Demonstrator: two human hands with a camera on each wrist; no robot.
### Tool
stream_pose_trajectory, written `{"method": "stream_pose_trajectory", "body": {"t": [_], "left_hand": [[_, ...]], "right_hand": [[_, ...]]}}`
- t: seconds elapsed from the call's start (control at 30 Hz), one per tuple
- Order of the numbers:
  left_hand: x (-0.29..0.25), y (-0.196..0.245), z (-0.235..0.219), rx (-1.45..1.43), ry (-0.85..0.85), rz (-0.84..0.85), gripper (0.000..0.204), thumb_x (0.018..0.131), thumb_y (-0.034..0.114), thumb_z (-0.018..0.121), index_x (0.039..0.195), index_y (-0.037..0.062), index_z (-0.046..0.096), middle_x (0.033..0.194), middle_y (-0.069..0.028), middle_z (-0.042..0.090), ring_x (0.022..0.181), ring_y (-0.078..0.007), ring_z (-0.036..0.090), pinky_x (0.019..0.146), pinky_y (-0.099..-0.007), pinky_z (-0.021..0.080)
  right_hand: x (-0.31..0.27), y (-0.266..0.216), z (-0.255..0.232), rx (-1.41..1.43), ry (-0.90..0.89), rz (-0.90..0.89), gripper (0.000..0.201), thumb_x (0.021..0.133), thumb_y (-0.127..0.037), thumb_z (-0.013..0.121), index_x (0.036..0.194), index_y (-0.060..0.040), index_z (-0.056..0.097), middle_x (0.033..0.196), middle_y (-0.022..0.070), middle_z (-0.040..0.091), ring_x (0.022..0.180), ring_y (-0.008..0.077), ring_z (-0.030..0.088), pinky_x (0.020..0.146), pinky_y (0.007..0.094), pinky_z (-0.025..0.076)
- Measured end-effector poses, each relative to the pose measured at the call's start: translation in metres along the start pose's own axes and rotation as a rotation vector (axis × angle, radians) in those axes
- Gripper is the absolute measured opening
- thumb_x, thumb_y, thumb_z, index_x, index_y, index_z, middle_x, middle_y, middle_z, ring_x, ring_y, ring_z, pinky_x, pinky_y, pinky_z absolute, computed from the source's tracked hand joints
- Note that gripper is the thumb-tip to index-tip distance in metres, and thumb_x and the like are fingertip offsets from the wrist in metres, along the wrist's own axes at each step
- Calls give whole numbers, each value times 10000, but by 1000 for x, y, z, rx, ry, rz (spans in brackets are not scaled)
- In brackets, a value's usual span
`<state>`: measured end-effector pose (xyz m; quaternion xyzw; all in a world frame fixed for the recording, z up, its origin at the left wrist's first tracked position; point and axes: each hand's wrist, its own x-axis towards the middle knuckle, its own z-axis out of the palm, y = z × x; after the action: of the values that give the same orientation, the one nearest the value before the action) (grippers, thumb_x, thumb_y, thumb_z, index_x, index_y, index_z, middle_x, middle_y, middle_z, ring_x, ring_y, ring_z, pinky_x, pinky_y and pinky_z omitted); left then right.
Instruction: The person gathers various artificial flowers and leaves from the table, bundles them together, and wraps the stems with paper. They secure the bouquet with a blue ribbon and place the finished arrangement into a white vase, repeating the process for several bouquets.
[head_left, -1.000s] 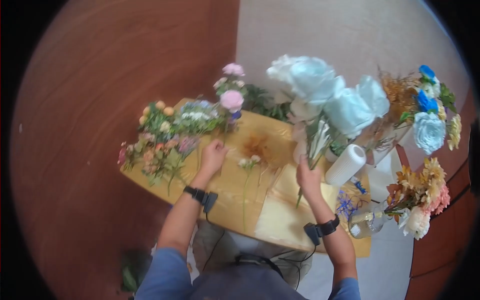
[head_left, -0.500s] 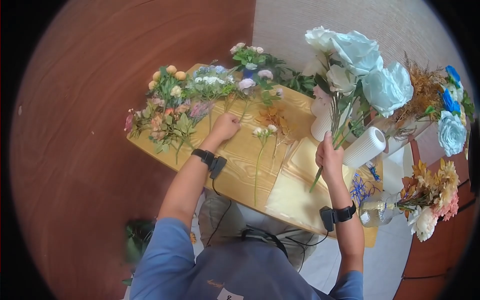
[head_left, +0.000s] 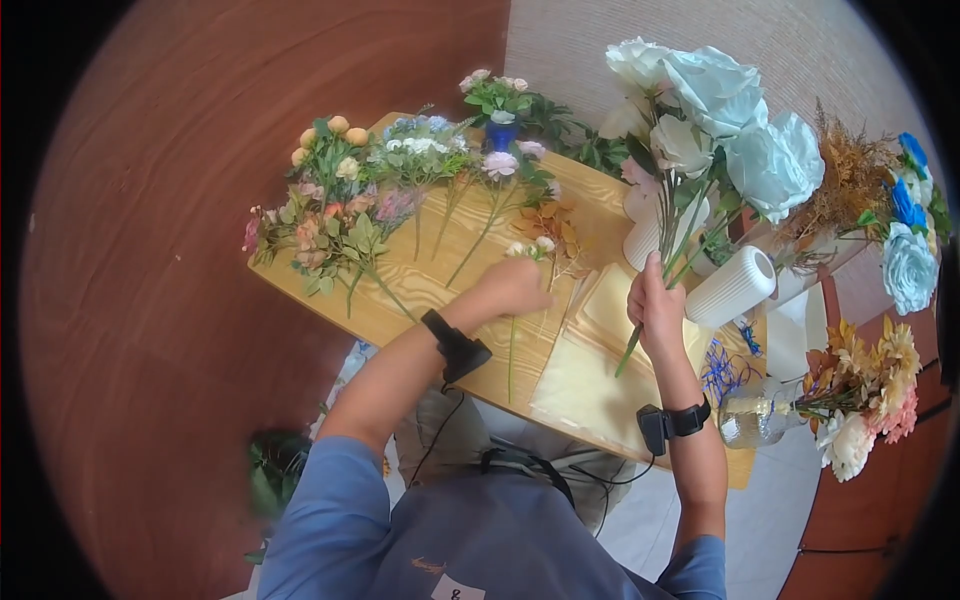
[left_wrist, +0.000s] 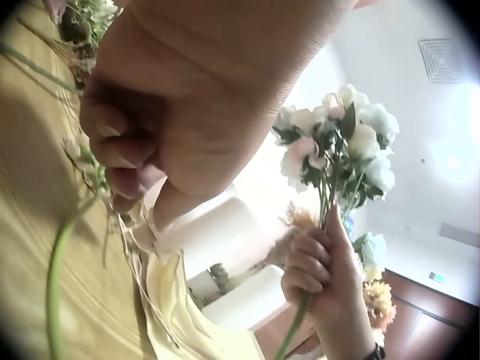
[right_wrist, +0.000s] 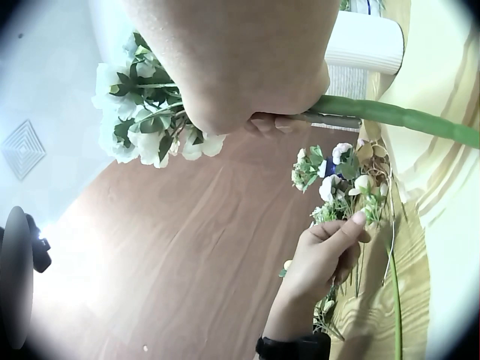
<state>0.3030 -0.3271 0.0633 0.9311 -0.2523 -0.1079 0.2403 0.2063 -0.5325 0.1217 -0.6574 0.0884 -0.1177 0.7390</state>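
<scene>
My right hand (head_left: 658, 308) grips the stems of a bunch of artificial roses, with pale blue heads (head_left: 772, 165) and white heads (head_left: 682, 145), held up over the table's right side. Thick green stem ends (right_wrist: 405, 120) stick out below the fist in the right wrist view. My left hand (head_left: 510, 288) is over a small white flower (head_left: 543, 245) lying on the table, its long green stem (head_left: 512, 365) running toward the front edge. In the left wrist view the left fingers (left_wrist: 124, 150) are loosely bent beside this flower, with nothing seen between them.
Several flower sprays (head_left: 325, 225) lie at the table's left, beside a mauve flower (head_left: 500, 166). A dried brown leaf sprig (head_left: 550, 228), cream wrapping sheets (head_left: 580, 385), a white ribbed vase (head_left: 732, 287), blue ribbon (head_left: 722, 370) and a glass vase (head_left: 755, 415) surround the hands.
The left hand has let go of the mauve flower's stem, which now lies on the table, and moved right to the small white flower. The right hand keeps holding the roses.
</scene>
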Motion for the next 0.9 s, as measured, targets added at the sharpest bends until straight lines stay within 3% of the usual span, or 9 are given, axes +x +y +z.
{"method": "stream_pose_trajectory", "body": {"t": [0.07,0.1,0.17,0.2,0.27,0.43,0.47,0.77,0.9], "left_hand": [[10,-7,23,-57,-17,189,265,777,255,684,713,-2,664,660,-144,651,565,-260,614,538,-373,481],[12,-10,26,-57,-16,191,265,777,255,684,713,-2,664,660,-144,651,565,-260,614,538,-373,481],[14,-8,21,-781,-243,-36,215,820,185,646,700,7,645,631,-101,648,461,-142,561,411,-279,427],[14,-7,18,-777,-249,-30,215,820,185,646,700,7,645,631,-101,648,461,-142,561,411,-279,427],[11,-7,16,-1068,-261,-125,179,841,117,611,688,25,615,621,-73,635,422,-59,503,348,-197,354],[1,7,14,-1394,-268,-208,127,848,98,593,744,26,587,704,-109,656,429,-66,488,362,-201,365],[-1,10,14,-1497,-253,-217,100,853,94,585,779,26,583,737,-118,663,432,-65,483,365,-202,371],[-13,50,-5,-1493,-39,74,72,880,84,575,840,25,572,778,-120,671,468,-57,505,384,-176,386],[-20,61,-7,-1357,143,201,40,884,57,578,874,20,568,791,-100,673,491,-41,516,405,-176,401]], "right_hand": [[-1,0,0,6,-9,2,454,950,-447,526,650,-136,386,497,-41,339,369,65,321,343,226,241],[-1,0,0,12,-9,1,455,951,-445,524,647,-138,384,496,-41,338,367,65,319,341,226,238],[0,-2,-2,18,-2,-7,455,953,-443,521,644,-140,382,496,-41,337,366,66,316,339,226,234],[0,-2,-2,21,0,-6,458,954,-442,520,640,-141,378,493,-40,335,364,65,314,337,226,232],[-1,-3,-6,21,7,-3,460,956,-442,518,637,-143,375,490,-40,334,362,65,312,335,225,229],[0,-6,-7,77,-28,0,472,953,-454,518,634,-134,380,486,-35,327,358,68,310,336,229,222],[0,-5,-5,59,-24,-8,461,977,-439,472,636,-164,328,503,-60,272,370,53,245,346,228,167],[4,-17,2,123,-55,-15,416,956,-444,515,706,-145,370,522,-30,350,364,69,318,334,232,233],[1,-21,7,118,-12,-4,437,958,-451,509,653,-176,359,510,-78,293,370,38,254,354,219,165]]}}
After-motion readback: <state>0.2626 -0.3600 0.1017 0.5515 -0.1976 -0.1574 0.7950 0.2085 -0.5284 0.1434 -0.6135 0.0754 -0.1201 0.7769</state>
